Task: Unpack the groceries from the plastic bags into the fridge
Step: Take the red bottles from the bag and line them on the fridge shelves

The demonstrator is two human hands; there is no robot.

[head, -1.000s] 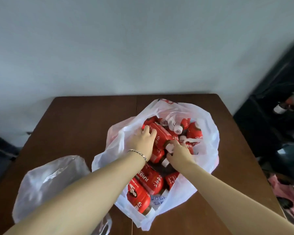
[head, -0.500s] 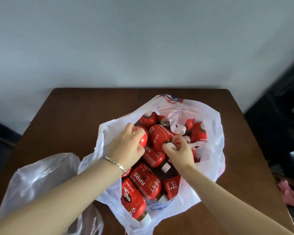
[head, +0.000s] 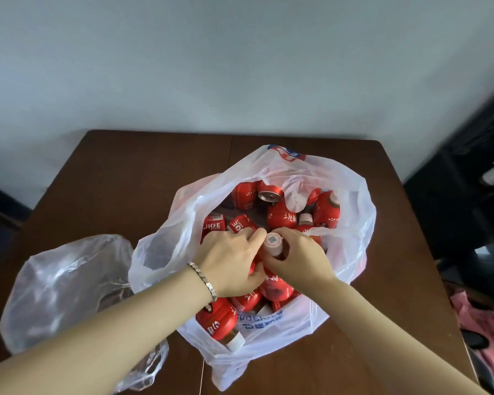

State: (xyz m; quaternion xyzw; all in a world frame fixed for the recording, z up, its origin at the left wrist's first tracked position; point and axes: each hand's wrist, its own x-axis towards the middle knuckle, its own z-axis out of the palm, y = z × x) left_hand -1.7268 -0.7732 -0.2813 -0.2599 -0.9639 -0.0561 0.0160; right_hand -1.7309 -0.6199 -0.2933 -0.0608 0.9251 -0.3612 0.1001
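Both forearms reach forward into the white translucent plastic bag (head: 351, 201) — my left hand (head: 231, 262) and right hand (head: 300, 259) meet, fingers curled round one upright red-labelled, pale-capped plastic bottle (head: 272, 244) between them.

The one head-worn wide-angle camera is looking forward and steeply down from close above the counter (head: 126, 181), facing the wall (head: 240, 67), with the plastic bag (head: 354, 223) sitting mid-frame.

Soft, slightly bluish daylight lies evenly over the scene, dim on the pale grey wall (head: 240, 67). The crinkled clear plastic bag (head: 69, 286) shows white glare patches. The dark right edge is blurred, and wide-angle distortion bows the dark brown wooden table (head: 126, 181).
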